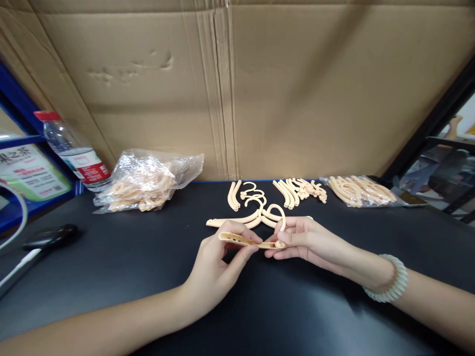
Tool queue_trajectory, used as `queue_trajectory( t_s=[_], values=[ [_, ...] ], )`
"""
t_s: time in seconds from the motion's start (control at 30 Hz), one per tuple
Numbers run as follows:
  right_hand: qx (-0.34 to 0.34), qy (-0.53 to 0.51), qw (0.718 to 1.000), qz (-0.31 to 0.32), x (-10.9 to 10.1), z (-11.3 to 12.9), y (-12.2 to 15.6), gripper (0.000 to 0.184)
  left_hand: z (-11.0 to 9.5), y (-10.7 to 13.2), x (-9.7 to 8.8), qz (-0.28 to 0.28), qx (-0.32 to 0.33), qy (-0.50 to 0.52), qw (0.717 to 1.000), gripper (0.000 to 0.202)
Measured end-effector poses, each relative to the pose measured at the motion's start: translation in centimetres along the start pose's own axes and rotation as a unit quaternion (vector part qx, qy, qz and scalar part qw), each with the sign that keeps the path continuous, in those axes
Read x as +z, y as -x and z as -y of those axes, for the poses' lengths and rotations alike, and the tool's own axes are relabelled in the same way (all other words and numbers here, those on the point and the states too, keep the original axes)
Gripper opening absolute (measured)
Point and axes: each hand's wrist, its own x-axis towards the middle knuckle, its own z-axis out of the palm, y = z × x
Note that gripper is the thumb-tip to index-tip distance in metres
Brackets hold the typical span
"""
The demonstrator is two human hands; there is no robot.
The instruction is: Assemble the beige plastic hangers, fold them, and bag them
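My left hand (226, 262) pinches a cream plastic hanger arm (237, 239), its hollow side turned towards me. At the arm's right end, my right hand (299, 238) grips a curved hanger hook (280, 212), whose round base meets the arm; whether the two are locked together I cannot tell. The hook's curl rises above my right fingers. Just behind my hands, assembled-looking hangers (237, 220) lie on the black table (178, 277), partly covered by my fingers.
Loose hanger arms (233, 196) and hooks (249, 187) lie further back, with more arms (286, 193) and small parts (309, 189) to their right. Bagged parts (141, 183) sit left, another bag (361, 191) right. A bottle (79, 153) and a black device with cable (52, 237) are at left; cardboard (297, 89) stands behind.
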Motion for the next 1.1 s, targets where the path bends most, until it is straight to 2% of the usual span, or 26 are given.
queue_trajectory(
  t_s=[0.23,0.43,0.63,0.87,1.1],
  values=[
    [-0.009,0.007,1.000,-0.007,0.1,-0.1,-0.1,0.029,0.0,0.0,0.1,-0.002,0.002,0.001,1.000,0.008],
    [-0.050,0.046,0.996,-0.057,0.8,-0.6,-0.2,0.037,0.0,-0.1,0.1,-0.005,-0.003,0.002,1.000,0.006],
    [-0.069,0.056,0.993,-0.082,0.9,-0.8,-0.6,0.036,0.4,-0.1,0.2,-0.011,-0.027,0.031,0.999,0.002],
    [-0.113,0.087,0.984,-0.109,1.4,-0.8,-0.8,0.034,0.1,-0.6,0.5,-0.041,-0.097,0.110,0.988,0.013],
    [-0.132,0.105,0.980,-0.103,1.6,-0.4,-0.9,0.029,0.4,-1.7,0.3,-0.085,-0.196,0.174,0.961,0.026]
  ],
)
